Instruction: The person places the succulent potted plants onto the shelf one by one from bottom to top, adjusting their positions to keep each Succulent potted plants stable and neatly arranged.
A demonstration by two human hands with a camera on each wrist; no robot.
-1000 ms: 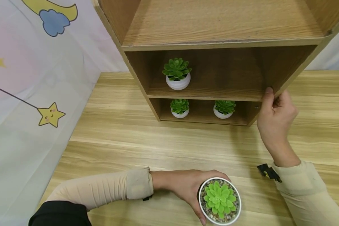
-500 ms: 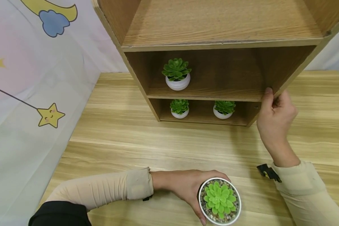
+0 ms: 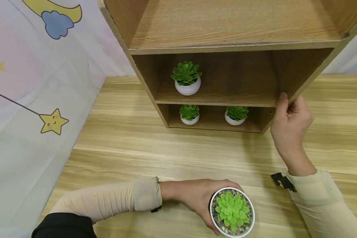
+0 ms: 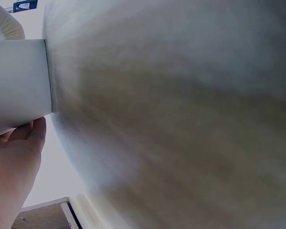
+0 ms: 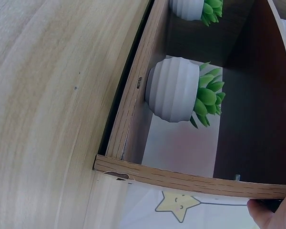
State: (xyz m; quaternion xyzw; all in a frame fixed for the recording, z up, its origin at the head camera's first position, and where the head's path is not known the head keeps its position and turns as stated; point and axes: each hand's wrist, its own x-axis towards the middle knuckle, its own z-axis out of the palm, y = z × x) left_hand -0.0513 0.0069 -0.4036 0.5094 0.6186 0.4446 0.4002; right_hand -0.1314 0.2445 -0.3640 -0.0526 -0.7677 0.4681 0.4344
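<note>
My left hand grips a potted succulent by the left side of its white pot, thumb on one side and fingers on the other. Pebbles surround its bright green leaves. In the left wrist view, the smooth wall of this white pot stands at the tabletop, fingers against it. My right hand grasps the right side panel of a wooden shelf unit, thumb inside and fingers outside. One small succulent sits on the middle shelf's left; two more, a left one and a right one, stand at the bottom.
The shelf unit stands on a wood-grain tabletop. A pale curtain with star, moon and cloud prints hangs at the left. In the right wrist view, a ribbed white pot stands inside the lowest compartment.
</note>
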